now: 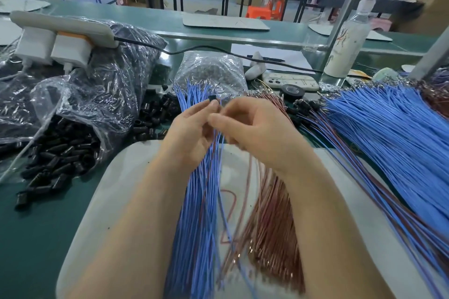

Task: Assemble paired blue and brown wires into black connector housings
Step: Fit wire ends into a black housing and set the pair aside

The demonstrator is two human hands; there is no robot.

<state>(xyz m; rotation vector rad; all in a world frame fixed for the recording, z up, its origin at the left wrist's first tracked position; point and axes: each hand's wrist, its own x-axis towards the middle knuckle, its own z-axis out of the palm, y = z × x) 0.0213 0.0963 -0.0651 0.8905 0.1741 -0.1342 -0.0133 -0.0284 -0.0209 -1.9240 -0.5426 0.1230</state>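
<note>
1. Thin blue insulated wires (194, 201) run as a bundle from the near edge of the pale work mat (102, 201) up into my left hand (192, 128), whose fingers are curled round them. Thin brown wires (272, 213) lie fanned on the mat just to the right.
2. Above the bundle, my left thumb and fingertip pinch a small black plastic connector housing (213, 99). My right hand (255, 128) meets them there, fingertips drawn together. Blur hides whether a wire end sits between them.
3. The risk, as I judge it, is a terminal entering the wrong cavity or stopping short of seating, because my own thumbs cover the opening. A tug could also drag neighbouring wires out of the bundle.
4. To the left, loose black housings (60, 153) spill from a crumpled clear plastic bag (48, 99). To the right, a large heap of blue wires (388, 141) crowds the mat's edge and narrows my reach.
5. Farther back sit a black tape roll (292, 91), a pale phone (291, 81) and a tall white bottle (347, 41).
</note>
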